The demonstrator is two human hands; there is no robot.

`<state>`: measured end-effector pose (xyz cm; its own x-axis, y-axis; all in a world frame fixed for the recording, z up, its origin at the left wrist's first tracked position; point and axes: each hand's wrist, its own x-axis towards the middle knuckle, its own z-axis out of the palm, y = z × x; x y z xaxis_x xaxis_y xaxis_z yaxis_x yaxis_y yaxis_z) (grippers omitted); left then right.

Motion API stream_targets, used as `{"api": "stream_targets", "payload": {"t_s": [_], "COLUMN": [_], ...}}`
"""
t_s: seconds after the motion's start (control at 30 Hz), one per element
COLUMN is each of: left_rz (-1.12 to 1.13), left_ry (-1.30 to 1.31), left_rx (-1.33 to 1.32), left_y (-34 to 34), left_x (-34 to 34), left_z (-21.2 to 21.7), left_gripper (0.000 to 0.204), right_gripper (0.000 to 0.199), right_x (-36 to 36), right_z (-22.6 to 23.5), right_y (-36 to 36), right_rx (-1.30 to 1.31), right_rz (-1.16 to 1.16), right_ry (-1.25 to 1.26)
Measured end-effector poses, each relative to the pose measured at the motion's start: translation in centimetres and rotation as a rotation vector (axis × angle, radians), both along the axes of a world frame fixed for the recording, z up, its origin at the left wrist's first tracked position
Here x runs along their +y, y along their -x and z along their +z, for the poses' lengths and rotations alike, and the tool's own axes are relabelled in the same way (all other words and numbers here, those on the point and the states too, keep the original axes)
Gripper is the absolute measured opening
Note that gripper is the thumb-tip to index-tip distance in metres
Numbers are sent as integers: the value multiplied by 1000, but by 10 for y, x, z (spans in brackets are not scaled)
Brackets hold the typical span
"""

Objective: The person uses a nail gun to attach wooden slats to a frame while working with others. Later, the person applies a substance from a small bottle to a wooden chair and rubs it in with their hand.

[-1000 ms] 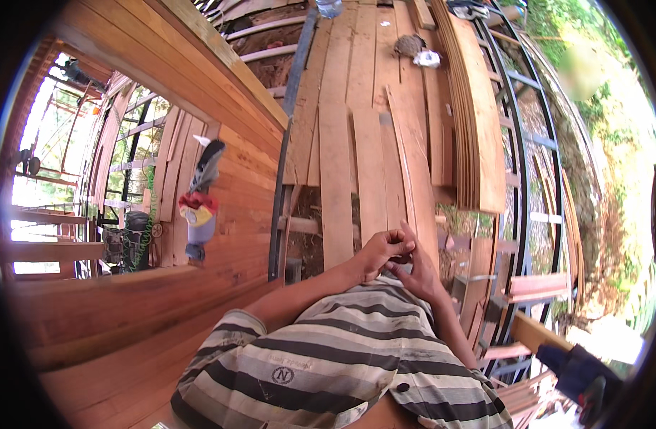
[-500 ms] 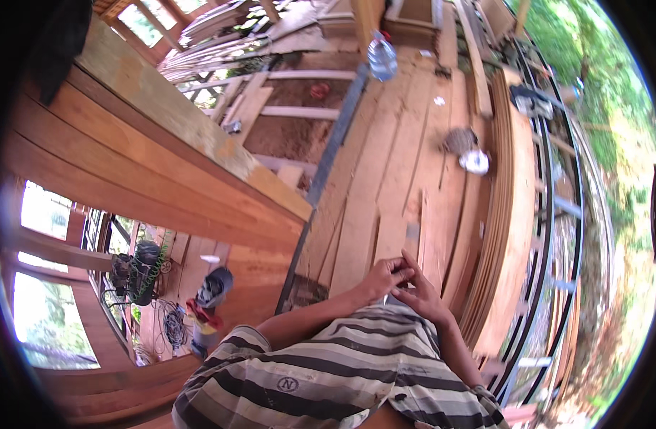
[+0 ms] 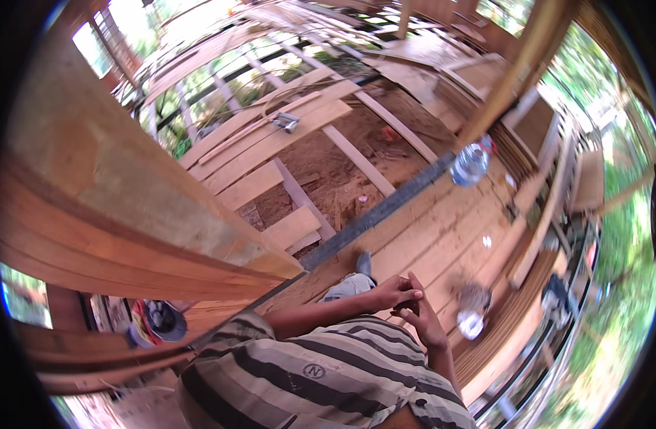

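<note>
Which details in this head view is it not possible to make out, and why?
Head view: anything between the left hand and right hand; the hands themselves cover it.
Head view: what the small grey object on the planks is; too blurred.
Head view: the white item beside the brown lump; too blurred to identify.
Head view: bottom of the striped shirt; cut off by the lower edge.

Left hand [image 3: 398, 293] touching right hand [image 3: 426, 325]; bottle [image 3: 471, 166] (clear, bluish) on planks [image 3: 442, 239]
</note>
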<state>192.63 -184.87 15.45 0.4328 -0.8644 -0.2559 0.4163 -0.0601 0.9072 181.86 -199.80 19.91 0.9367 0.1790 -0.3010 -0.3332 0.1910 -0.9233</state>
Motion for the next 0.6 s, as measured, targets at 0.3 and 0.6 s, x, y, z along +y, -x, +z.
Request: {"api": "stream_targets", "payload": {"t_s": [0.3, 0.6], "left_rz": [147, 420], "left_ry": [125, -187], "left_rx": [66, 168], "left_y": [-281, -541], "left_x": [-73, -112], "left_z": [33, 45], "left_gripper": [38, 43], "right_gripper": [110, 78], "right_x": [-93, -153], "right_z": [56, 26], "right_y": [-316, -614], "right_rx": [64, -81], "right_rz": [153, 427], "right_ry": [-147, 217]}}
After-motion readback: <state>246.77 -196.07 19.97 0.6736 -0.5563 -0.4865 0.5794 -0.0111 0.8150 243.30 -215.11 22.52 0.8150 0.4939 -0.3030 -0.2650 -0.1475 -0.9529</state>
